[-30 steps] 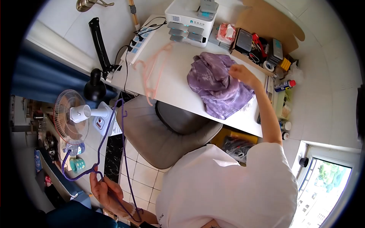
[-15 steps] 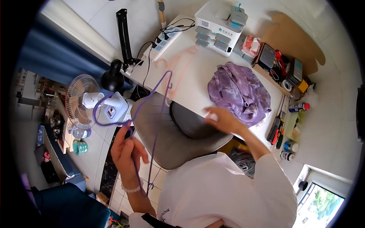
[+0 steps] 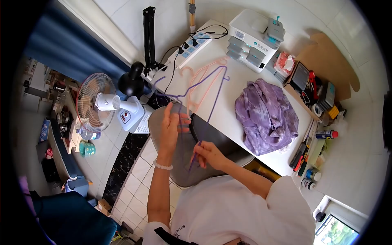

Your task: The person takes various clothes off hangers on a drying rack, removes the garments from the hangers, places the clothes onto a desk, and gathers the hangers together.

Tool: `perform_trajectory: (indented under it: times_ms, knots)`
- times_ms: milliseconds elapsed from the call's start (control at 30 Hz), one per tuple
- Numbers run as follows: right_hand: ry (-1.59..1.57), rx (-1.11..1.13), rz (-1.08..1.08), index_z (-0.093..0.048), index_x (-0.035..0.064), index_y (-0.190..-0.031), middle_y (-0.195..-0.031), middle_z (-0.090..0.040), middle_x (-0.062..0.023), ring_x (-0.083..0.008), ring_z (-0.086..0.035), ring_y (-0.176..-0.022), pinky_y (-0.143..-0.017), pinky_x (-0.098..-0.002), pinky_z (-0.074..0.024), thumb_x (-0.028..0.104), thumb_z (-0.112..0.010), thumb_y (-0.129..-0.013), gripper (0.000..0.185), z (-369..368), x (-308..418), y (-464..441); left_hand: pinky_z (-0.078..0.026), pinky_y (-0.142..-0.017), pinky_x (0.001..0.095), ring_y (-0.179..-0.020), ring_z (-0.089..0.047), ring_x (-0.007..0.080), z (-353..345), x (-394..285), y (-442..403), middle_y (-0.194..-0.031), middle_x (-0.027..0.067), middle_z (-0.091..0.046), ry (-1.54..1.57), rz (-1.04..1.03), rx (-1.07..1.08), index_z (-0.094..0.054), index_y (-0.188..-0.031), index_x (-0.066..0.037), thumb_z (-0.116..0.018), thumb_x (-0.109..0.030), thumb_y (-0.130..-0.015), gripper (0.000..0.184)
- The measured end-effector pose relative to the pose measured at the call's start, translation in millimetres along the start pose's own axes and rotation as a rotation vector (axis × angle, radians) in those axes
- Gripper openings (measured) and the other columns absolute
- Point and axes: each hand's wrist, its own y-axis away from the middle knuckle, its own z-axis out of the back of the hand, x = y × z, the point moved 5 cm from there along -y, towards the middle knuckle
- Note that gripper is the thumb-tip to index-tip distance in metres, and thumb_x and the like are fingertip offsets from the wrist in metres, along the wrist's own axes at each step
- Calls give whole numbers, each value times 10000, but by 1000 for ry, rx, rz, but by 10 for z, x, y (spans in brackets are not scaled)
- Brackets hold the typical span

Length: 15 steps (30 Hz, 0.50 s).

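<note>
A purple clothes hanger (image 3: 213, 102) is held up over the chair and the table's near edge. My right hand (image 3: 207, 155) is closed round the hanger near its lower end. My left hand (image 3: 169, 128) is beside the hanger's hook side, fingers stretched and apart; whether it touches the hanger I cannot tell. On the table behind lies a pink hanger (image 3: 199, 90), partly overlapped by the purple one in view. To the right, a crumpled purple patterned garment (image 3: 267, 116) rests on the white table (image 3: 226, 118).
A grey chair (image 3: 163, 122) stands against the table. Left are a fan (image 3: 98, 100) and a black lamp (image 3: 131, 81). At the back sit a power strip (image 3: 196, 47) and a white charging station (image 3: 249, 38); an open cardboard box (image 3: 326, 61) with tools stands right.
My right hand has come from near the garment to grip the hanger's lower end. My left hand has let go and opened. The hanger appears further right in view.
</note>
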Motion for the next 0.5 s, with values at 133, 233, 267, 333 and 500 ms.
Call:
perform_trajectory:
  times_ms: [133, 233, 267, 333, 500]
  knots:
    - [-23, -116, -22, -488, 14, -882, -790, -648, -138, -107, -536, -458, -396, -221, -440, 225, -430, -949, 229, 502, -168, -424, -504, -685, 273, -861, -602, 156, 286, 296, -30, -970, 87, -595, -124, -71, -7, -341, -1352, -19, -450, -176, -930, 463]
    - [-74, -233, 21, -494, 9, -877, -766, -646, -145, -107, -537, -455, -392, -218, -440, 215, -426, -943, 227, 756, -260, -708, -498, -714, 271, -885, -599, 155, 473, 371, 185, -1002, 94, -595, -150, 7, -21, -381, -1326, -10, -479, -174, -920, 448]
    - [-76, -262, 37, -496, 6, -873, -758, -644, -149, -106, -537, -456, -390, -217, -439, 210, -424, -942, 228, 804, -249, -793, -497, -716, 268, -885, -598, 154, 544, 411, 252, -1013, 97, -596, -163, 37, -35, -402, -1312, -8, -480, -175, -920, 432]
    - [-85, -309, 88, -502, -2, -858, -725, -635, -149, -104, -535, -453, -384, -217, -436, 200, -428, -937, 229, 892, -244, -960, -496, -719, 264, -884, -598, 152, 661, 498, 388, -1023, 100, -596, -176, 64, -48, -422, -1297, -5, -481, -175, -921, 417]
    - [-96, -390, 90, -503, -4, -855, -703, -623, -138, -112, -529, -444, -378, -224, -433, 197, -437, -929, 225, 921, -185, -1281, -497, -725, 262, -879, -596, 150, 888, 672, 743, -1035, 105, -595, -185, 166, -156, -434, -1288, 0, -485, -181, -931, 403]
